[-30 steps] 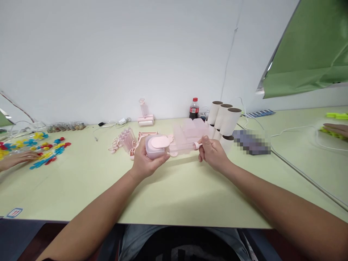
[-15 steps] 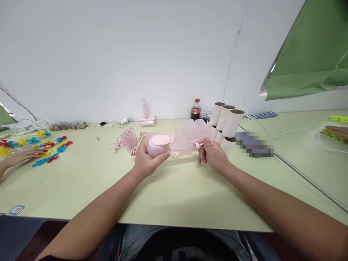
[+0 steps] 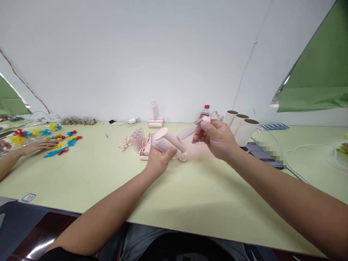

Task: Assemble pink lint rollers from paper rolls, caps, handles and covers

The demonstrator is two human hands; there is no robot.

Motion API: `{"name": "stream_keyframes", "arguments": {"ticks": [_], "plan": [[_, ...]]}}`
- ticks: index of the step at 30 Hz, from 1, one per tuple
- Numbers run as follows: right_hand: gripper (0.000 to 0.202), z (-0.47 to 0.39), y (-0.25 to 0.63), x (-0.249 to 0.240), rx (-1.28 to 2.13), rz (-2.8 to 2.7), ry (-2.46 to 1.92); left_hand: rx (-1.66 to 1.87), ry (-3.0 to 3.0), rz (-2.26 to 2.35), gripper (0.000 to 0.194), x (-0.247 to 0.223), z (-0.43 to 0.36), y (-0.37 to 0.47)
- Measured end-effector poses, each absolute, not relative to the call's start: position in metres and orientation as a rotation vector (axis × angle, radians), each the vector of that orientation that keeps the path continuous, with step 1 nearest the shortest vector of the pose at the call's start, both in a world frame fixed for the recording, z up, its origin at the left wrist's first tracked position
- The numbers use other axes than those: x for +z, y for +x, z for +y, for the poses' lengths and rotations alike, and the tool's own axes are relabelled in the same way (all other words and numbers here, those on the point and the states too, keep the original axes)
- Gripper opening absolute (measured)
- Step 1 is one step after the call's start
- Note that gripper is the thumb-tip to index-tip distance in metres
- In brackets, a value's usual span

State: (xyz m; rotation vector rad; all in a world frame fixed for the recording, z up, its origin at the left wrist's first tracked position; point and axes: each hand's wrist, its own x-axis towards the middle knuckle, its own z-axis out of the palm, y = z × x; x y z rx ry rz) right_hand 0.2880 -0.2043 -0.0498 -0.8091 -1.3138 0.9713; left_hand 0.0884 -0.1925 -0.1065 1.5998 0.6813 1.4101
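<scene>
My left hand (image 3: 158,159) is closed around a pink lint roller head (image 3: 163,141) with an oval end cap, its thumb along the near side. My right hand (image 3: 219,139) pinches a translucent pink handle (image 3: 189,132) near the end with the loop. The handle's free end points down and left, close to the roller head's right side. Behind my left hand stand several clear pink tubes (image 3: 137,137), beside small pink loops (image 3: 125,143). Below the handle, pale pink pieces (image 3: 199,149) are blurred and partly covered by my right hand.
A pink roller with upright handle (image 3: 155,122) stands by the wall. To the right are a cola bottle (image 3: 206,111), white cardboard-cored tubes (image 3: 246,132), a phone (image 3: 261,152) and cables. At left, another person's hand (image 3: 38,146) touches colourful plastic pieces (image 3: 63,148).
My right hand has risen and moved right, and the handle in it has lifted off the pink pieces. My left hand has tilted the roller head. The view has swung slightly left.
</scene>
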Motion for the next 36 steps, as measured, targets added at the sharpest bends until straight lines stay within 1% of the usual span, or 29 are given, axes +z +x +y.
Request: {"name": "stream_keyframes", "arguments": {"ticks": [4,5,8,11,12,17,25,30,36], "plan": [[0.037,-0.165,0.274,-0.014,0.682,-1.386,-0.882,1.402,1.460,0.871,0.075,-0.115,-0.187,0.093],[0.037,-0.152,0.269,-0.007,0.626,-1.392,-0.908,1.361,1.437,0.906,0.076,-0.117,-0.188,0.095],[0.030,-0.106,0.251,0.004,0.594,-1.423,-0.982,1.213,1.473,0.844,0.065,-0.124,-0.195,0.102],[0.024,-0.058,0.230,0.000,0.528,-1.525,-1.178,1.105,1.631,0.712,0.052,-0.127,-0.210,0.107],[0.024,-0.044,0.223,-0.004,0.487,-1.579,-1.283,1.074,1.692,0.682,0.051,-0.127,-0.215,0.108],[0.022,0.005,0.192,-0.027,0.446,-1.678,-1.458,0.921,1.855,0.619,0.050,-0.124,-0.230,0.107],[0.018,0.045,0.166,-0.047,0.356,-1.813,-1.604,0.829,1.844,0.687,0.031,-0.123,-0.228,0.109],[0.016,0.056,0.162,-0.053,0.274,-1.891,-1.646,0.823,1.885,0.748,0.023,-0.122,-0.224,0.108],[0.019,0.058,0.164,-0.060,0.188,-1.898,-1.664,0.820,1.918,0.763,0.020,-0.122,-0.222,0.108]]}}
